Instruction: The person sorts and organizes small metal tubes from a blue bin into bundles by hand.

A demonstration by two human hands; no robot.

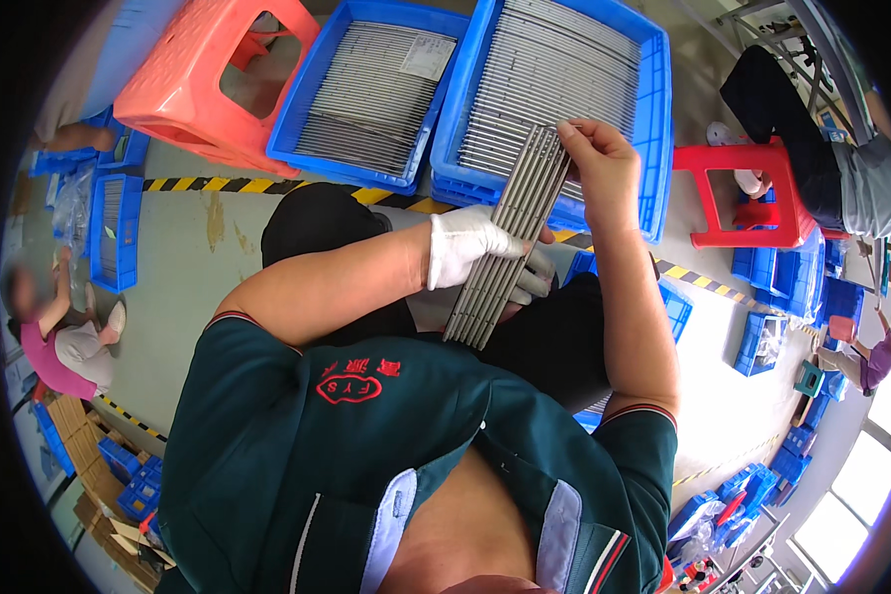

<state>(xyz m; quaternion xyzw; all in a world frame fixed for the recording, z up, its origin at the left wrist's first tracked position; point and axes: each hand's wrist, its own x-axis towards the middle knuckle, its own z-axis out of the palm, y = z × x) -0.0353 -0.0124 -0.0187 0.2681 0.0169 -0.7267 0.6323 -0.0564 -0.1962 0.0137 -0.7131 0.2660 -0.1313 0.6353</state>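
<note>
A flat bundle of several grey metal rods (pixel 508 243) lies slantwise in front of my body, side by side, with ring-like marks along them. My left hand (pixel 473 247), in a white glove with bare fingertips, is closed around the bundle's middle. At the rods' upper end, my bare right hand (pixel 604 163) pinches with thumb and fingers; part of its grip is hidden behind the rods. Just beyond the hands stands a blue crate (pixel 653 129) filled with rows of similar metal rods (pixel 554 79).
Left of that crate, another blue crate (pixel 285 139) holds more rods and a white paper label (pixel 428 55). A red-orange stool (pixel 158 94) stands at the far left, a red stool (pixel 752 236) at the right. Black-and-yellow tape (pixel 238 185) crosses the floor. Other people sit or crouch at both sides.
</note>
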